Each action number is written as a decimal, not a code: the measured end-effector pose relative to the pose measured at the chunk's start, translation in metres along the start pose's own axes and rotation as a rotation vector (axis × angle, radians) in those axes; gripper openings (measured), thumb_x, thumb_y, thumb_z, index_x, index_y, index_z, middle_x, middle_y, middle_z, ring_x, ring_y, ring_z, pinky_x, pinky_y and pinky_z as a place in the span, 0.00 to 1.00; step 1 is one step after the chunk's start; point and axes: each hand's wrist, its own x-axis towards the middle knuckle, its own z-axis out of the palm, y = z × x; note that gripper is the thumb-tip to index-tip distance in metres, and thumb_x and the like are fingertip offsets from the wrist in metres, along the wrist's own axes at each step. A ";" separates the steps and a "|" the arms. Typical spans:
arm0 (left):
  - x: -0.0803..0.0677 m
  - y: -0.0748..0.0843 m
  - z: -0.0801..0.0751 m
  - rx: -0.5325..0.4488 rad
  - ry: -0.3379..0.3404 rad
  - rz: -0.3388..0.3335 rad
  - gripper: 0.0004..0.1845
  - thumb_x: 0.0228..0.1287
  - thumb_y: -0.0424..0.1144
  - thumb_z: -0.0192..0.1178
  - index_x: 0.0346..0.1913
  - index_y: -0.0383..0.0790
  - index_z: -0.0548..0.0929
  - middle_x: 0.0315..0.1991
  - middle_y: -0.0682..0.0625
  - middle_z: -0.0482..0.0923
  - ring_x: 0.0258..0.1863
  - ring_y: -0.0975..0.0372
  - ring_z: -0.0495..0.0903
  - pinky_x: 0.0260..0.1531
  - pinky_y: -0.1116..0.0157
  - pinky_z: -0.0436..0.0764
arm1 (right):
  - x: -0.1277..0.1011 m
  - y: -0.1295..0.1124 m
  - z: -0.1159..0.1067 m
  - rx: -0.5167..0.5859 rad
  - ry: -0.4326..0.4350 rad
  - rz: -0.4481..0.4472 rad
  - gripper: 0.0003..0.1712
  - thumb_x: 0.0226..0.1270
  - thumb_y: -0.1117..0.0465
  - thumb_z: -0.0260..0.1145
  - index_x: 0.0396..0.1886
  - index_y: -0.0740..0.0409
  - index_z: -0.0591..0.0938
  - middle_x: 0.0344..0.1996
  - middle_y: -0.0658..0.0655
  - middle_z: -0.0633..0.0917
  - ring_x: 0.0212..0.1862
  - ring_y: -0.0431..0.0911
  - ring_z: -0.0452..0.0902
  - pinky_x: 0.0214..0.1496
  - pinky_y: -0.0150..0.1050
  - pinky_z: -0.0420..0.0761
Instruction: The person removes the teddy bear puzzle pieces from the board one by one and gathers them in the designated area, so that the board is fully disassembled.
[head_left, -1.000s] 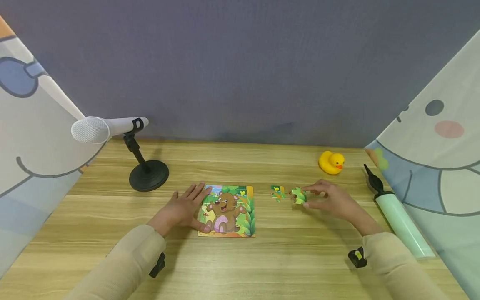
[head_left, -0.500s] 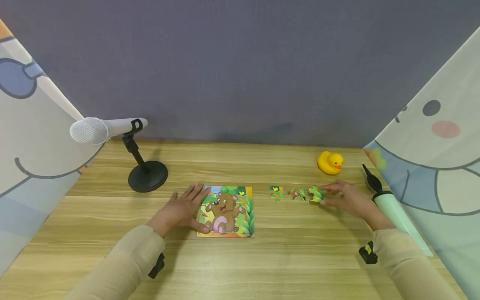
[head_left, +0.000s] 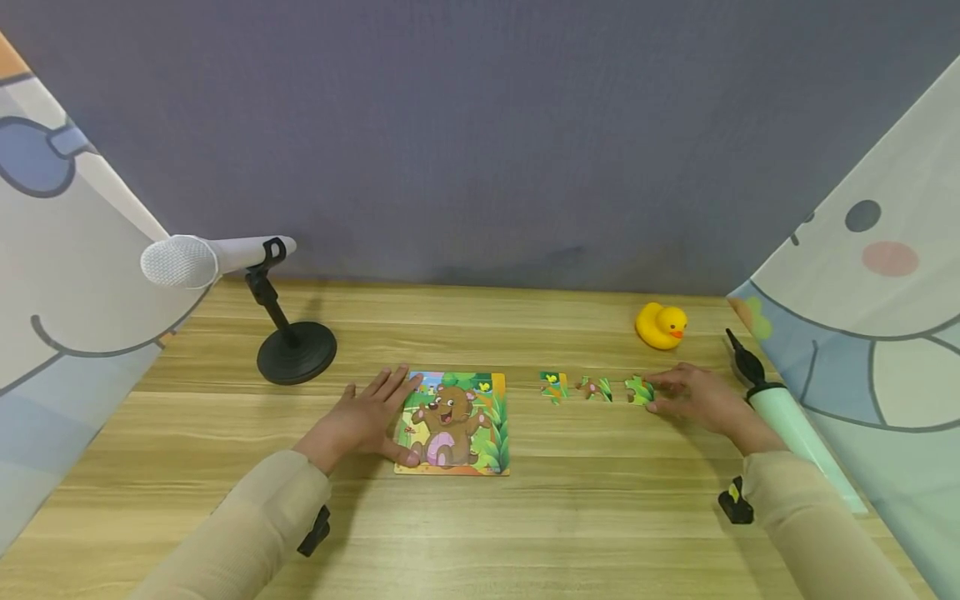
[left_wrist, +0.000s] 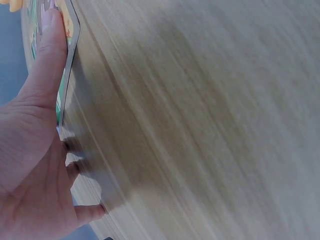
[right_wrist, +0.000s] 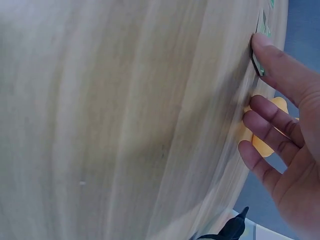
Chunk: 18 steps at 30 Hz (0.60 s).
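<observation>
A jigsaw puzzle (head_left: 452, 425) with a picture of a bear lies flat on the wooden table. My left hand (head_left: 365, 421) rests along its left side, fingers spread, with the thumb over the lower left corner; the left wrist view shows that thumb on the puzzle. To the right lie three loose puzzle pieces in a row. One has a yellow bird (head_left: 553, 386), and one is brown and green (head_left: 594, 388). My right hand (head_left: 693, 402) pinches the third, a green puzzle piece (head_left: 639, 390), by its right edge between thumb and fingers, at table level.
A white microphone (head_left: 183, 262) on a black stand (head_left: 297, 353) is at the back left. A yellow rubber duck (head_left: 660, 326) sits behind my right hand. A pale green pump (head_left: 806, 446) with a black nozzle lies along the right edge. A grey panel (head_left: 480, 142) closes off the back.
My right hand has carried the green puzzle piece rightward, away from the other pieces, and lowered it to the table. The brown and green piece came into view. My left hand has stayed put.
</observation>
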 end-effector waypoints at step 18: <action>-0.001 0.001 -0.002 -0.012 -0.004 0.001 0.67 0.50 0.66 0.73 0.82 0.37 0.47 0.82 0.35 0.38 0.79 0.39 0.43 0.66 0.26 0.47 | 0.000 -0.009 0.005 0.001 0.050 -0.019 0.30 0.64 0.50 0.75 0.59 0.63 0.83 0.48 0.64 0.82 0.48 0.60 0.82 0.50 0.62 0.80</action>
